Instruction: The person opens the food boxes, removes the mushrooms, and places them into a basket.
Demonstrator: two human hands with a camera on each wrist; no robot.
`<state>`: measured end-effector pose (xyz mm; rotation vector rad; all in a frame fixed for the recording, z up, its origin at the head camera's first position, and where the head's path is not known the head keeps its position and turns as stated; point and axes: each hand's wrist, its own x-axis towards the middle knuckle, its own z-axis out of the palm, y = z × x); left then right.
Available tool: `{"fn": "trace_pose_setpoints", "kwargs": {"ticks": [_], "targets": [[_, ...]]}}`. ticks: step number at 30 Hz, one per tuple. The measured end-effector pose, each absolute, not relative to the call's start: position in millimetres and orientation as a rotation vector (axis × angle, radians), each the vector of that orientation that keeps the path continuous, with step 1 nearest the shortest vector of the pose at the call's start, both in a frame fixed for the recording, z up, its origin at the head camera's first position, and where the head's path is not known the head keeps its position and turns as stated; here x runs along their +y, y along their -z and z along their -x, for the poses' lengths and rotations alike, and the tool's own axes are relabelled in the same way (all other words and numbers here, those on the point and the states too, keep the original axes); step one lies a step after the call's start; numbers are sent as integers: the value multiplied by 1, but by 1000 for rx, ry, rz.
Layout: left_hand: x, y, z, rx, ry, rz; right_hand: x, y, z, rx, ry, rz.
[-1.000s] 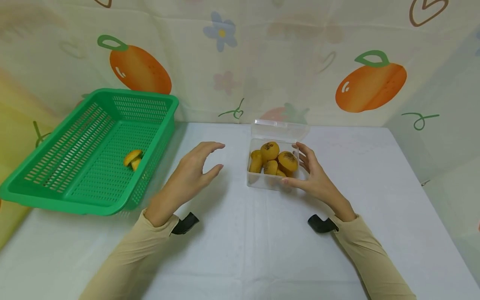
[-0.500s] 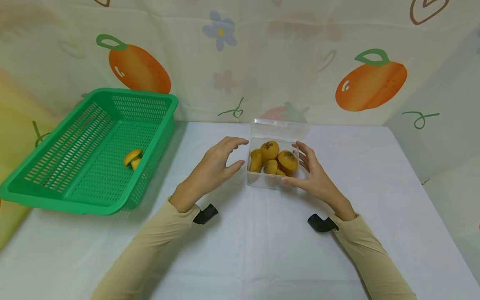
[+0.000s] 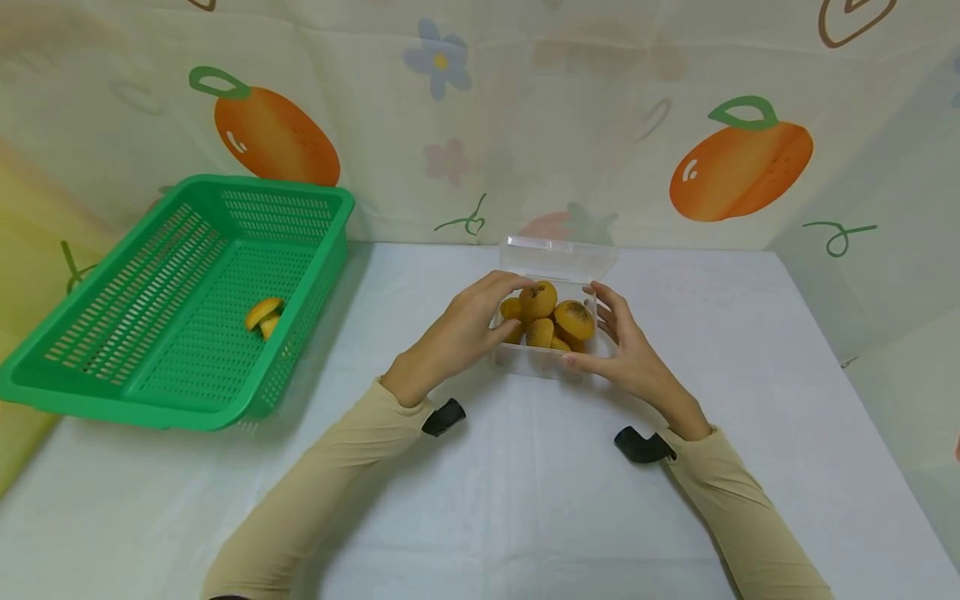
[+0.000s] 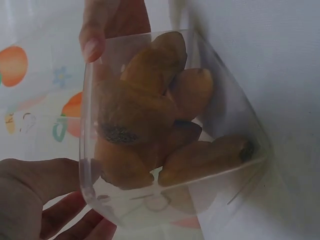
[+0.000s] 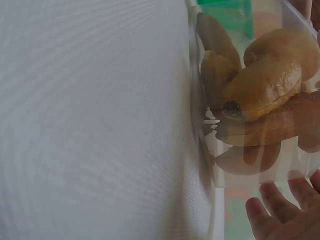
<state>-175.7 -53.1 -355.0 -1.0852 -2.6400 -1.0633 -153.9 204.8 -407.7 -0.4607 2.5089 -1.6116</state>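
Observation:
A clear plastic box [image 3: 528,360] with several yellow-brown mushrooms [image 3: 573,320] inside stands near the table's back edge. Its hinged lid [image 3: 558,257] is raised behind it. My left hand [image 3: 472,321] reaches over the box's left side, thumb and fingers spread apart beside the left mushrooms; whether they touch is hard to tell. My right hand [image 3: 626,346] holds the right side, thumb at the front wall and fingers along the right wall. Through the plastic, the mushrooms show close up in the left wrist view [image 4: 135,115] and right wrist view.
At the left, a green slotted basket [image 3: 112,408] rests on the white-covered table [image 3: 540,500], with one mushroom [image 3: 264,315] in it. A printed cloth [image 3: 510,150] hangs behind the table. Black wrist mounts [image 3: 645,446] stick out from the sleeves.
My left hand has moved right, from beside the basket to over the left part of the box. The right hand stays at the box, and the mushrooms have not moved.

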Motion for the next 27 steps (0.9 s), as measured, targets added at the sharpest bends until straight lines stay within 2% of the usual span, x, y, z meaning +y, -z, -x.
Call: {"fn": "trace_pose_setpoints", "kwargs": {"ticks": [27], "targets": [[-25, 358, 198, -2861, 889, 1053, 205, 407, 154, 2487, 1619, 449]]}}
